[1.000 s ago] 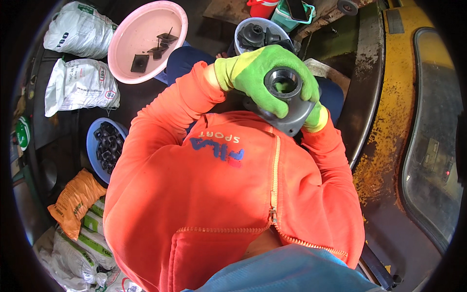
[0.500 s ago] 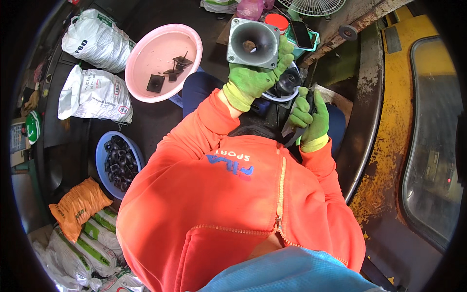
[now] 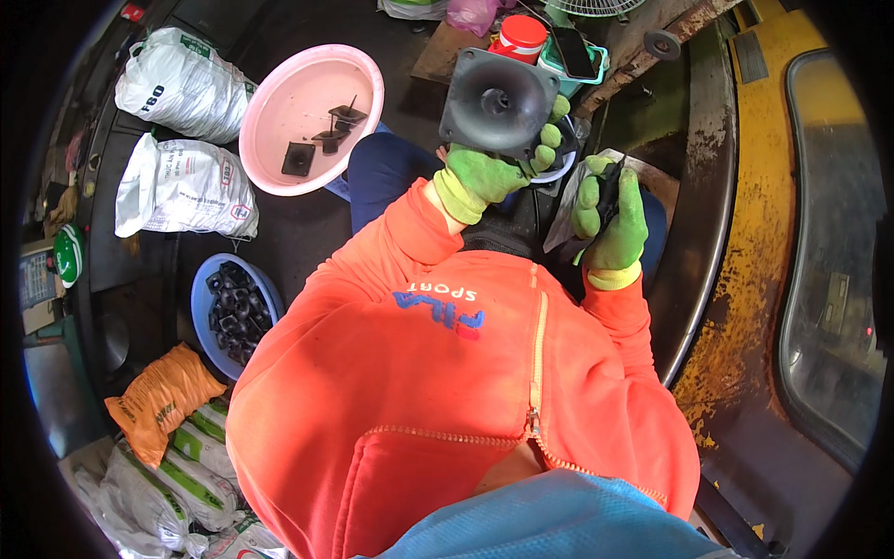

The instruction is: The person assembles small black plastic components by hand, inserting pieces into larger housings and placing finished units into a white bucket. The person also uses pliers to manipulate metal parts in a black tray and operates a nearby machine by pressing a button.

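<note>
My left hand (image 3: 494, 175), in a green glove with a yellow cuff, is closed around a black square-flanged speaker horn (image 3: 467, 116). The horn's wide round mouth faces up toward me, with a dark hole in its middle. To its right, my right hand (image 3: 622, 228), gloved the same way, grips a black handle-like piece (image 3: 610, 186) whose kind I cannot make out. A pale flat shape beside those fingers may belong to it. Behind the horn, a bowl (image 3: 564, 168) shows only in part.
A pink basin (image 3: 265, 140) at the upper left holds several black horns. Below it, a blue basin (image 3: 198, 312) is filled with small black parts. White sacks (image 3: 182, 88) and an orange bag (image 3: 166, 396) line the left. A red-lidded container (image 3: 521, 35) stands beyond the horn; rusty yellow machinery (image 3: 736, 317) borders the right.
The horn has tilted in my left hand, and its hole, bright before, now looks dark. My right hand has moved a little to the right and turned, still gripping the black piece.
</note>
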A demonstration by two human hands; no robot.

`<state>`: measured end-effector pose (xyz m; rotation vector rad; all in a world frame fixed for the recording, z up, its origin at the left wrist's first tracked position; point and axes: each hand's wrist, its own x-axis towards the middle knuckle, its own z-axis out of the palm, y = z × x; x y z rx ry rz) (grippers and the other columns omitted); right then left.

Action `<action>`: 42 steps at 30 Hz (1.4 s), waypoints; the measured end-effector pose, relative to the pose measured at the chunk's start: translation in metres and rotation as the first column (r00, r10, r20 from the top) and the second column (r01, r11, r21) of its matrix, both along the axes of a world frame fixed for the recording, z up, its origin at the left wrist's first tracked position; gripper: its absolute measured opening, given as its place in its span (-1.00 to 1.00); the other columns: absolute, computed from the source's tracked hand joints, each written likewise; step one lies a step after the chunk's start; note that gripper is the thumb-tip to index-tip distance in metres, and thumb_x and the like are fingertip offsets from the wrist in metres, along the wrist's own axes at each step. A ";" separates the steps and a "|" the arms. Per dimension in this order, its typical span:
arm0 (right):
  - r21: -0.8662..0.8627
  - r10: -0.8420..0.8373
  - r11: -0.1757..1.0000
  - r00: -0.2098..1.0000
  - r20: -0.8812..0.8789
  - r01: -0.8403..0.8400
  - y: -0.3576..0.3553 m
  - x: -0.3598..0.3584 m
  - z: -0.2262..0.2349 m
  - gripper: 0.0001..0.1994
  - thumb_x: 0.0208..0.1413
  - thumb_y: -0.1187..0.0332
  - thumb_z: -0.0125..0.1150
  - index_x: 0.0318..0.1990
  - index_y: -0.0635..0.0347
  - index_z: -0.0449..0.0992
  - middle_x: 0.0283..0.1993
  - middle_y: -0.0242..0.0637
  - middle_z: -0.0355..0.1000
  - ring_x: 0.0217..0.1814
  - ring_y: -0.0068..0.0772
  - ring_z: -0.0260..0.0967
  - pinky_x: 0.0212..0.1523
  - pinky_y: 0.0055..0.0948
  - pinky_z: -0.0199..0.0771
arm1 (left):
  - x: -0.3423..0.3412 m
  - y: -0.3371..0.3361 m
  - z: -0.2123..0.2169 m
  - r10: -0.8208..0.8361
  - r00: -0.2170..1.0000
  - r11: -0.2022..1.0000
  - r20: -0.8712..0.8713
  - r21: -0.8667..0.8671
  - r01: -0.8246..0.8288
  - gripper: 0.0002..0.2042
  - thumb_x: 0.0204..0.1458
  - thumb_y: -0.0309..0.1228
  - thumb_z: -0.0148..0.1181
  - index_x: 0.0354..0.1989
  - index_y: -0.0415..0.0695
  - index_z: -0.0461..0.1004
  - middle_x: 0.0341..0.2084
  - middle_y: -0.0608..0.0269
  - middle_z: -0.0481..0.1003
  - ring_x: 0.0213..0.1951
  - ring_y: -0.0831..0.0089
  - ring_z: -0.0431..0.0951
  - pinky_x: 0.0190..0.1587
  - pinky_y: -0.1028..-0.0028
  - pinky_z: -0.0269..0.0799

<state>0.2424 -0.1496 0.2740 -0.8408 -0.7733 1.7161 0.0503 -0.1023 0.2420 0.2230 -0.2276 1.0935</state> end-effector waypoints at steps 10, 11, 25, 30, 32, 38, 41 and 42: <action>0.039 -0.073 0.997 0.997 0.024 0.073 0.008 -0.012 0.010 -0.67 0.13 0.38 0.12 0.05 0.26 0.39 -0.27 -0.39 0.43 -0.55 -0.74 0.26 -0.68 -0.78 0.10 | -0.009 0.003 0.040 0.971 -0.118 0.221 -0.207 0.968 0.121 -0.40 -0.38 -0.26 0.53 -0.05 -0.15 0.52 0.04 0.04 0.45 0.07 0.10 0.44 0.11 0.20 0.34; 0.081 -0.149 0.986 0.989 0.002 0.149 0.007 -0.016 0.007 -0.67 0.13 0.39 0.11 0.06 0.24 0.39 -0.27 -0.38 0.44 -0.55 -0.73 0.26 -0.68 -0.77 0.09 | -0.004 0.000 0.041 0.949 -0.214 0.235 -0.232 0.972 -0.011 -0.38 -0.36 -0.27 0.53 -0.01 -0.16 0.50 0.08 0.02 0.42 0.10 0.08 0.40 0.15 0.19 0.31; 0.028 0.270 0.951 0.873 0.407 -0.307 0.014 0.027 -0.054 -0.60 0.30 0.12 -0.03 0.09 0.24 0.40 0.02 -0.30 0.43 0.02 -0.57 0.34 -0.05 -0.54 0.40 | 0.012 -0.011 0.037 0.920 -0.166 0.315 -0.356 0.921 -0.231 -0.49 -0.26 -0.50 0.48 -0.07 -0.12 0.42 0.04 0.09 0.41 0.03 0.28 0.45 0.05 0.34 0.42; 0.355 -0.074 0.928 0.882 0.466 -0.110 0.005 0.002 -0.060 -0.59 0.30 0.25 -0.04 0.23 0.26 0.29 0.17 -0.22 0.34 0.18 -0.41 0.28 0.19 -0.35 0.30 | 0.026 -0.024 0.041 0.902 -0.220 0.339 -0.372 0.925 -0.175 -0.48 -0.29 -0.44 0.52 -0.08 -0.12 0.43 0.01 0.14 0.44 0.02 0.28 0.46 0.03 0.31 0.42; 0.393 -0.018 0.919 0.999 0.033 0.004 0.009 -0.010 -0.055 -0.58 0.30 0.28 -0.05 0.25 0.25 0.26 0.19 -0.20 0.30 0.22 -0.33 0.27 0.23 -0.33 0.29 | 0.032 -0.029 0.041 0.876 -0.186 0.404 -0.446 0.887 -0.223 -0.48 -0.33 -0.38 0.54 -0.12 -0.11 0.45 -0.02 0.16 0.47 0.00 0.24 0.46 0.04 0.28 0.39; 0.584 -0.003 0.808 0.991 0.137 -0.078 0.011 -0.030 -0.027 -0.53 0.29 0.23 -0.02 0.28 0.17 0.14 0.25 -0.28 0.20 0.29 -0.38 0.18 0.26 -0.36 0.25 | 0.042 -0.036 0.043 0.847 -0.152 0.442 -0.509 0.834 -0.329 -0.48 -0.39 -0.29 0.56 -0.17 -0.09 0.48 -0.08 0.17 0.51 -0.05 0.19 0.46 0.05 0.24 0.34; 0.250 0.312 0.944 0.832 -0.459 -0.215 0.014 -0.030 -0.010 -0.54 0.28 0.27 0.00 0.27 0.15 0.14 0.23 -0.30 0.21 0.29 -0.40 0.19 0.24 -0.39 0.27 | 0.037 -0.036 0.049 0.890 -0.079 0.410 -0.449 0.863 -0.295 -0.49 -0.39 -0.32 0.55 -0.18 -0.09 0.49 -0.08 0.18 0.51 -0.05 0.20 0.47 0.03 0.27 0.35; 0.314 0.346 0.915 0.893 -0.288 -0.253 0.015 -0.030 -0.005 -0.55 0.27 0.28 0.01 0.27 0.14 0.14 0.23 -0.30 0.22 0.28 -0.41 0.19 0.23 -0.40 0.27 | 0.034 -0.036 0.051 0.891 -0.072 0.418 -0.448 0.872 -0.257 -0.50 -0.36 -0.36 0.54 -0.16 -0.10 0.48 -0.04 0.17 0.50 -0.02 0.23 0.46 0.05 0.29 0.37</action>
